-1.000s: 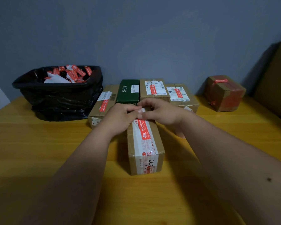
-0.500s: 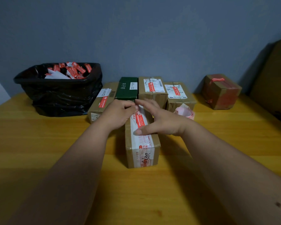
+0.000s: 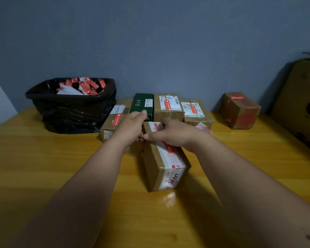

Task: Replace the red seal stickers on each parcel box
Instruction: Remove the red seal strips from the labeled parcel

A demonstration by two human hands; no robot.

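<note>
So the parcel box (image 3: 164,163) lies mid-table, long axis running away from the person; right hand (image 3: 175,134) rests flat-fingered across its red seal sticker (image 3: 170,148); left hand (image 3: 131,128) sits beside the far-left edge, its grip can't be made out.

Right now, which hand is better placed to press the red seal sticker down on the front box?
Right hand: it already lies flat across the red seal sticker on the front box. The left hand sits curled at the box's far left corner.
</note>
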